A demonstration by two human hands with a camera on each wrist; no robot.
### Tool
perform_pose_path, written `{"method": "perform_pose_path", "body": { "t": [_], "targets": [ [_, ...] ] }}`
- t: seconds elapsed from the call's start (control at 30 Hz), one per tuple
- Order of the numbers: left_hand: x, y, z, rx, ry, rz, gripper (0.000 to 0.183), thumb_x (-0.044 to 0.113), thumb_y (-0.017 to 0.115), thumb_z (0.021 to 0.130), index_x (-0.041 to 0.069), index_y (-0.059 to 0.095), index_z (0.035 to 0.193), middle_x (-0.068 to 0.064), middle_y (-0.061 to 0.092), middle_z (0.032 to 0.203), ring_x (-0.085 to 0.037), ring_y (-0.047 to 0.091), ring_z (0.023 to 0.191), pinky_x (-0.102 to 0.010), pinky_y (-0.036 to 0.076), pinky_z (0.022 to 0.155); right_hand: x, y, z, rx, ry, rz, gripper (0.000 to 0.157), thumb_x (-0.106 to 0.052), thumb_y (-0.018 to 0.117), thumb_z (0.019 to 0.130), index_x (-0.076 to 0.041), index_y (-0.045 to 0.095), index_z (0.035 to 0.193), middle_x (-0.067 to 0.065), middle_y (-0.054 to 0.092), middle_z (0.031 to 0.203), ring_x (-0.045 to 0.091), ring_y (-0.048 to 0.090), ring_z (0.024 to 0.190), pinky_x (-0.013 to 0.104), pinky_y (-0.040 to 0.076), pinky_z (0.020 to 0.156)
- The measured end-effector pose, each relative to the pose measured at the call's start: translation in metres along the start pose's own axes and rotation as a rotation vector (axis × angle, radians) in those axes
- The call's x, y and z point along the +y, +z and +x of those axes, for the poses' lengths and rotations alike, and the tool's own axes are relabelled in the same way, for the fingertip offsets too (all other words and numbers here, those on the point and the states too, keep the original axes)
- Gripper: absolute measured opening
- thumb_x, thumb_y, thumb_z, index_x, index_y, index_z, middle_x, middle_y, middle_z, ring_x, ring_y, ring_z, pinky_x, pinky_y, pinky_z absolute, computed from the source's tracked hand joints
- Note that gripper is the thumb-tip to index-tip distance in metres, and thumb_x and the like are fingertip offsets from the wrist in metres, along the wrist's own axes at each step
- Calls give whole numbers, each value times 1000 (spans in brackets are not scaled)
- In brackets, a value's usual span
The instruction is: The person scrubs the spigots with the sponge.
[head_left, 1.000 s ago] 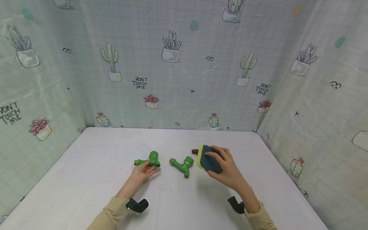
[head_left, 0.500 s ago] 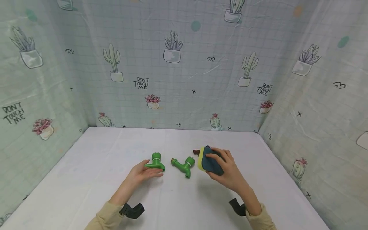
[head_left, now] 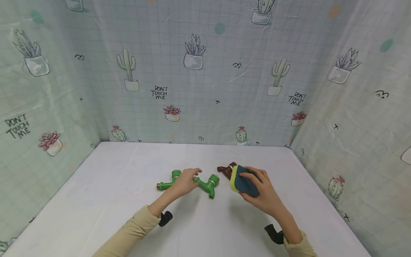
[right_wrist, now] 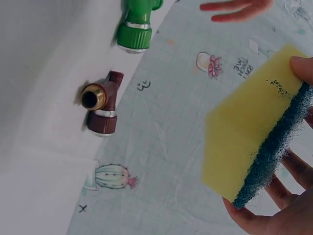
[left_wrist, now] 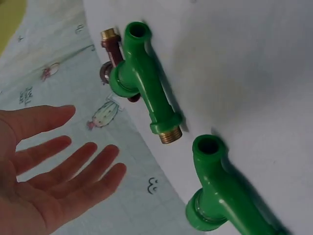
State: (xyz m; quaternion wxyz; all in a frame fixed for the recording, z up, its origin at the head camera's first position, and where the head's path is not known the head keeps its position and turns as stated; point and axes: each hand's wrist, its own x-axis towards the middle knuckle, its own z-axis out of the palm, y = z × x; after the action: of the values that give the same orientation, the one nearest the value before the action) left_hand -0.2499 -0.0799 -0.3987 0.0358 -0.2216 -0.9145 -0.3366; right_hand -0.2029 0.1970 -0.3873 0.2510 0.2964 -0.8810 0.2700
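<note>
My right hand [head_left: 263,192] grips a yellow and dark blue sponge [head_left: 246,181] between thumb and fingers, held above the table. My left hand [head_left: 183,184] hovers with its fingers apart and nothing in them, as the left wrist view shows. In the head view it covers part of the left green tap [head_left: 165,186], which lies on the table. Just beyond its fingertips is a second green tap [head_left: 207,186] with a brass threaded end [left_wrist: 171,134]. Behind the sponge lies a brown tap [right_wrist: 104,110], partly hidden in the head view.
The three taps lie on a white table [head_left: 135,160]. Cloth printed with cacti [head_left: 196,107] hangs at the back and both sides. A black curved piece [head_left: 274,235] sits at the right wrist, and another black piece [head_left: 165,218] at the left.
My left hand has let go of the left green tap, leaving it on the table, and moved right towards the middle green tap. The sponge has shifted slightly right, uncovering more of the brown tap.
</note>
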Motion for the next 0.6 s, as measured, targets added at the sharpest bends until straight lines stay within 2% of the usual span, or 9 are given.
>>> {"method": "perform_pose_path", "body": {
  "t": [0.17, 0.27, 0.4, 0.5, 0.6],
  "targets": [
    [9, 16, 16, -125, 159, 421, 52, -6, 55, 78, 9, 46, 128, -19, 48, 127, -36, 49, 113, -45, 50, 83, 1, -3, -2, 7, 2, -14, 61, -18, 80, 63, -23, 52, 118, 7, 43, 130, 19, 35, 111, 45, 51, 76],
    [10, 25, 22, -170, 269, 606, 58, 4, 62, 78, 15, 43, 131, -14, 42, 134, -39, 40, 121, -52, 45, 88, 1, -4, -2, 14, 7, -18, 62, -17, 80, 63, -23, 52, 118, 7, 43, 129, 19, 35, 111, 46, 50, 76],
    [8, 35, 28, -225, 363, 746, 67, 17, 70, 75, 21, 39, 134, -7, 37, 140, -37, 33, 128, -56, 38, 95, 2, -6, -3, 19, 17, -20, 62, -17, 80, 62, -22, 52, 118, 7, 43, 129, 20, 35, 111, 46, 50, 76],
    [5, 41, 31, -256, 403, 831, 73, 22, 71, 75, 23, 33, 137, -5, 31, 144, -36, 28, 131, -57, 35, 99, 2, -7, -3, 16, 22, -21, 62, -18, 80, 63, -22, 52, 118, 7, 43, 129, 20, 35, 111, 45, 51, 75],
    [1, 44, 33, -256, 433, 893, 75, 25, 71, 75, 24, 31, 138, -4, 28, 146, -36, 25, 133, -58, 33, 99, 2, -7, -4, 21, 23, -17, 62, -17, 80, 62, -21, 52, 118, 8, 43, 129, 20, 35, 110, 45, 51, 75]
  ]
}}
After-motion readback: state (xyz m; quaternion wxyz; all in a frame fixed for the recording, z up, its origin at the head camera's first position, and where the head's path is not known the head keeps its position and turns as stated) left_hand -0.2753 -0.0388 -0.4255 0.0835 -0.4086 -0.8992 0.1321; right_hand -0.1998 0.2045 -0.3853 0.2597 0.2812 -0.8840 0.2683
